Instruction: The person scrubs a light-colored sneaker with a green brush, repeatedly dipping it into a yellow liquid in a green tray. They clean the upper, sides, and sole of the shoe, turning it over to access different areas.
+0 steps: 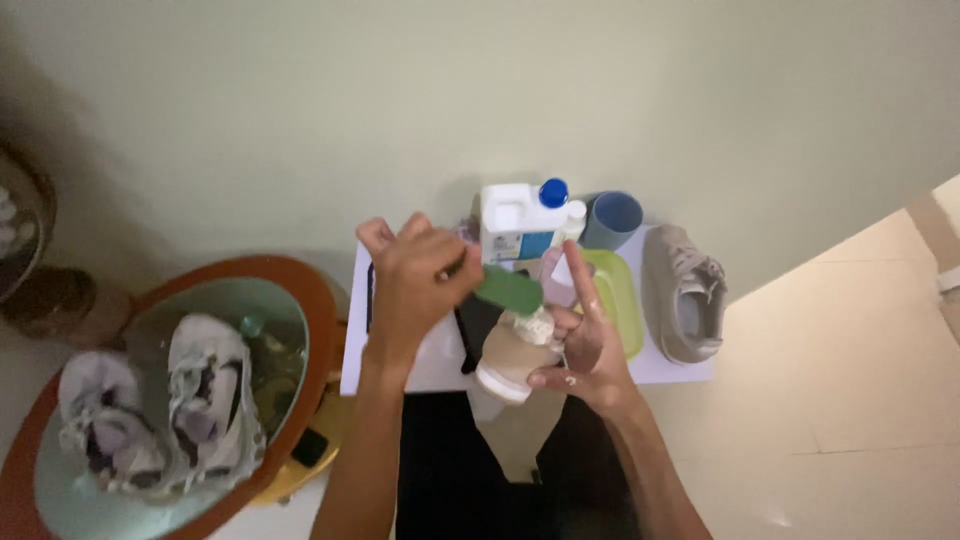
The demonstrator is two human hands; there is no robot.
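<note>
The left hand (415, 275) is closed around the handle of a green brush (508, 289), angled so its head comes down on the beige shoe (512, 358) at about two o'clock from the wrist. The right hand (588, 345) is clamped on that shoe from its three o'clock side, thumb and lower fingers wrapped under it, the forefinger pointing up and clear of the brush — a hold that seems meant to brace the shoe in the air above the lap while the bristles work on it. At twelve o'clock of the hands, on a white mat (680, 370), stand a white bottle with a blue cap (520, 220) and a blue cup (611, 219), near a lime-green tray (622, 300) — probably within reach on purpose. The matching grey shoe (685, 292) lies at three o'clock. At nine o'clock, an orange-rimmed basin (318, 300) holds two pale shoes (165, 405) in water, apparently soaking
</note>
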